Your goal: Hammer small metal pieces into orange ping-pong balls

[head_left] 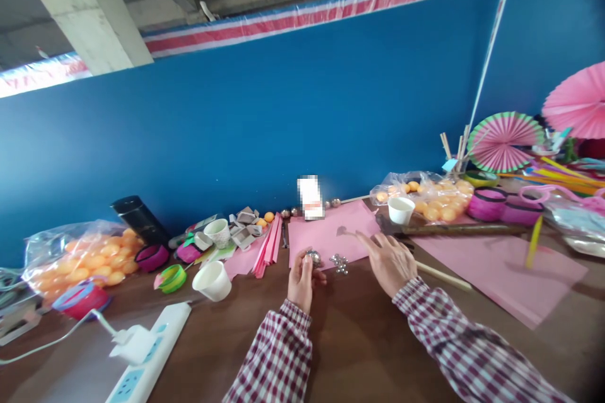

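Note:
My left hand (pixel 301 280) is closed around a shiny metal ball (pixel 314 257) just above the table. Beside it lies a cluster of small silvery balls (pixel 339 263), near the front edge of a pink paper sheet (pixel 326 236). My right hand (pixel 392 262) is over the right part of that sheet, with its index finger stretched along a thin tool. The tool's pale wooden handle (pixel 447 276) comes out behind the hand, and a small grey head (pixel 341 230) shows past the fingertip. Its exact kind is unclear, and the palm hides the grip.
More metal balls (pixel 336 203) line the blue partition (pixel 283 107). Paper cups (pixel 212 281) and bagged orange balls (pixel 97 258) stand left. A power strip (pixel 154 352) lies front left. On the right are a dark stick (pixel 454 229), pink paper (pixel 510 271) and paper fans (pixel 507 141).

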{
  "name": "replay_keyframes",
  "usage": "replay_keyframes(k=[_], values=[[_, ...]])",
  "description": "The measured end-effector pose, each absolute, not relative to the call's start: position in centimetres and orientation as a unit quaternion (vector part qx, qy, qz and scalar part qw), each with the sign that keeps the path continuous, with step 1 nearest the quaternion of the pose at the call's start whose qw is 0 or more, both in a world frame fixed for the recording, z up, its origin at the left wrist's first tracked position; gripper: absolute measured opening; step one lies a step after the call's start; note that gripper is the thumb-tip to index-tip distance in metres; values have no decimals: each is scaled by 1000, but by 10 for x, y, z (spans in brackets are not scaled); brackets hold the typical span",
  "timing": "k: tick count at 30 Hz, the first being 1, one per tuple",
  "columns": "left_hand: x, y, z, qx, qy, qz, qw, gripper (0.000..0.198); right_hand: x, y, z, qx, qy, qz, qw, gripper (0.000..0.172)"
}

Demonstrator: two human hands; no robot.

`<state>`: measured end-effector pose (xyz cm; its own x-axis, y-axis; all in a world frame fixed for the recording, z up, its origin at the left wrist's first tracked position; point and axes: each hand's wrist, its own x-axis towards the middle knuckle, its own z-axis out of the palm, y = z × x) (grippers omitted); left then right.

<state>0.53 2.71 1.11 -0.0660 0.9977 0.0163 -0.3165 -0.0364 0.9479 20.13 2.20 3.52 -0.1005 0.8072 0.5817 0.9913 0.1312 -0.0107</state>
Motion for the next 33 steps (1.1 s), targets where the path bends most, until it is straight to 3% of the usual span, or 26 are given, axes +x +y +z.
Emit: replay_keyframes(k=[5, 10, 28, 33], values=[[0, 25, 16, 491, 463, 592, 440, 41, 215, 35, 23, -671, -702, -165, 173, 41], [-7, 24, 20, 481, 475, 608, 416, 39, 213, 37, 19, -686, -696, -148, 149, 34], [-7, 23, 8, 444, 500, 634, 388, 44, 206, 27, 19, -667, -701, -148, 207, 32], [-4, 12, 12, 470, 505, 627, 363, 36, 206, 24, 23, -648, -717, -128, 223, 37]])
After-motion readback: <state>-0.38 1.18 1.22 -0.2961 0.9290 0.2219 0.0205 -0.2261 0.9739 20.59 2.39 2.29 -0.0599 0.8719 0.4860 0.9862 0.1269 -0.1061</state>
